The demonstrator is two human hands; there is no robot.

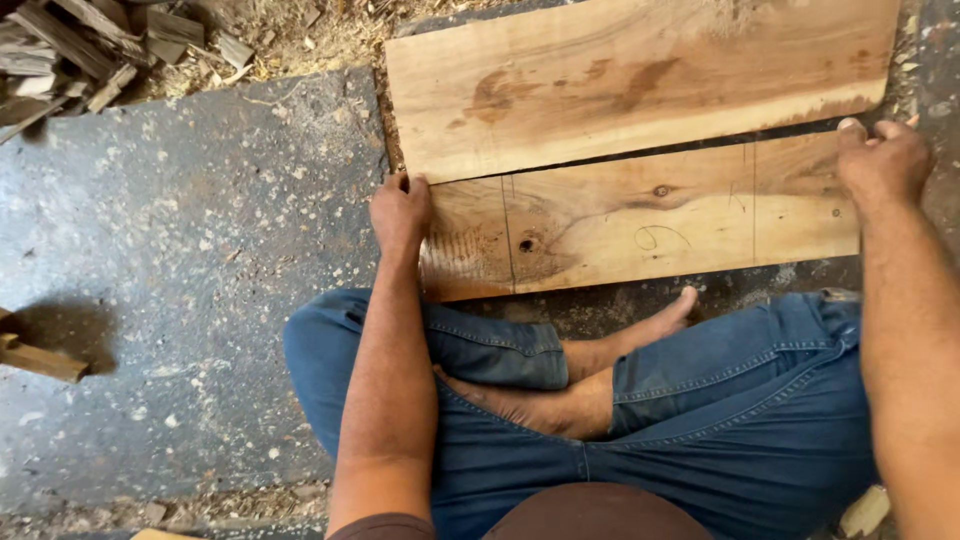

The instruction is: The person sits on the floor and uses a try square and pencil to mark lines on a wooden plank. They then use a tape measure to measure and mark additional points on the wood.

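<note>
Concrete floor (200, 250) — hands (400, 210) gripping plank (640, 225)

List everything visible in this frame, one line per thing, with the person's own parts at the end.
near plank: one, light brown with knots and pencil lines, on the floor before the crossed legs
far plank: one, pale with reddish streaks, edge to edge beyond the near plank
wood scraps: a pile, grey-brown, top left
wood block: one, brown, left edge
floor: grey, speckled with sawdust
left hand: gripping the near plank's left end
right hand: gripping its right end
legs: crossed, blue jeans, barefoot
</note>
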